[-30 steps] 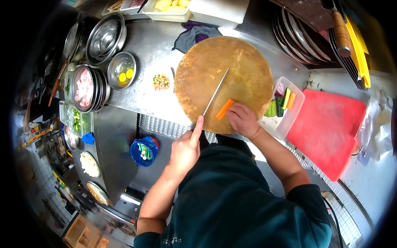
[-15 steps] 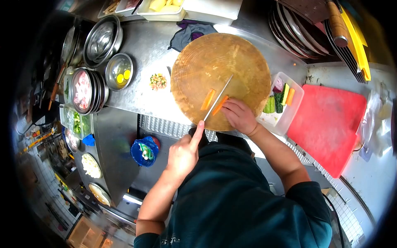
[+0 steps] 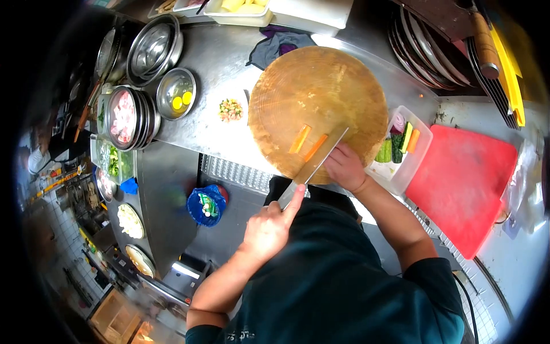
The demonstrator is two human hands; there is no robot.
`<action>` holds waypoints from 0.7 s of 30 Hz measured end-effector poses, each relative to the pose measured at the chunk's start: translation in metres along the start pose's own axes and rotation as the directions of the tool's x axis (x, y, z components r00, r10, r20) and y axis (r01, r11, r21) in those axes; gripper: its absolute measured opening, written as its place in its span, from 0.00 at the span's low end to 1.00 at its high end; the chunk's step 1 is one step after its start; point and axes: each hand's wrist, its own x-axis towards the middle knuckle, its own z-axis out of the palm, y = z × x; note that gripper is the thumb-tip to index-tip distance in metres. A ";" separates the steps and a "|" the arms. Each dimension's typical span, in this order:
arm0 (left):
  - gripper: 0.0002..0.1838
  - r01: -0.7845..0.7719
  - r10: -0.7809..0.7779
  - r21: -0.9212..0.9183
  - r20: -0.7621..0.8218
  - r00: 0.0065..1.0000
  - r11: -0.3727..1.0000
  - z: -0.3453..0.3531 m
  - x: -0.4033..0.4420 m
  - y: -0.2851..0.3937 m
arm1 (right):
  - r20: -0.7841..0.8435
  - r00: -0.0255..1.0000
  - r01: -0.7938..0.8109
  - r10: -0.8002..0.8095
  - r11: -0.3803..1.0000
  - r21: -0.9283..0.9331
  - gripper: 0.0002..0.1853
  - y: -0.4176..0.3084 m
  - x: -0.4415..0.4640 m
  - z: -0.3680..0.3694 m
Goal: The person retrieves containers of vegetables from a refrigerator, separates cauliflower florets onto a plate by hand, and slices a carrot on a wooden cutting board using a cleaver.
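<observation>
My left hand (image 3: pixel 266 232) holds the knife (image 3: pixel 312 163), with its index finger stretched along the back end of the blade. The blade is tilted over the round wooden board (image 3: pixel 321 80) near its front edge. One orange carrot piece (image 3: pixel 299 139) lies flat on the board. Beside the blade lies a second, thinner carrot piece (image 3: pixel 316 147). My right hand (image 3: pixel 346 167) is on the other side of the blade, its fingers bent and pressed together close to it. The blade hides whatever is under those fingertips.
A clear tub (image 3: pixel 409 166) with cucumber, carrot and onion stands right of the board, then a red board (image 3: pixel 461 183). Left are a plate of chopped bits (image 3: pixel 230 110), a bowl with yolks (image 3: pixel 176 89) and stacked dishes (image 3: pixel 123 114). A cloth (image 3: pixel 278 49) lies behind.
One carrot piece became two before now. The knife's blade has since tilted so its flat side shows. My right fingers have moved from the carrot to beside the blade. The whole view shifted slightly.
</observation>
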 end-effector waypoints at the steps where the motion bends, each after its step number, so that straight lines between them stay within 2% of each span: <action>1: 0.50 -0.005 0.005 -0.005 -0.006 1.000 1.000 -0.001 0.001 0.001 | -0.005 1.000 -0.011 0.011 1.000 0.020 0.16 0.000 -0.001 0.001; 9: 0.49 0.024 -0.024 -0.011 -0.002 1.000 1.000 -0.001 0.022 0.006 | 0.012 0.999 -0.042 0.042 0.995 0.087 0.15 0.004 -0.004 0.002; 12: 0.49 0.011 -0.011 -0.058 -0.010 1.000 0.998 -0.003 0.035 0.005 | -0.030 0.999 -0.032 0.036 0.992 0.123 0.12 0.003 0.004 0.001; 15: 0.50 0.005 -0.005 -0.085 -0.004 1.000 0.996 0.000 0.045 0.002 | 0.007 0.998 -0.056 0.056 0.992 0.114 0.15 0.004 0.002 -0.001; 21: 0.50 -0.015 0.015 -0.109 -0.002 1.000 0.994 0.026 0.062 -0.013 | -0.010 0.998 -0.053 0.054 0.993 0.105 0.15 0.006 -0.003 0.006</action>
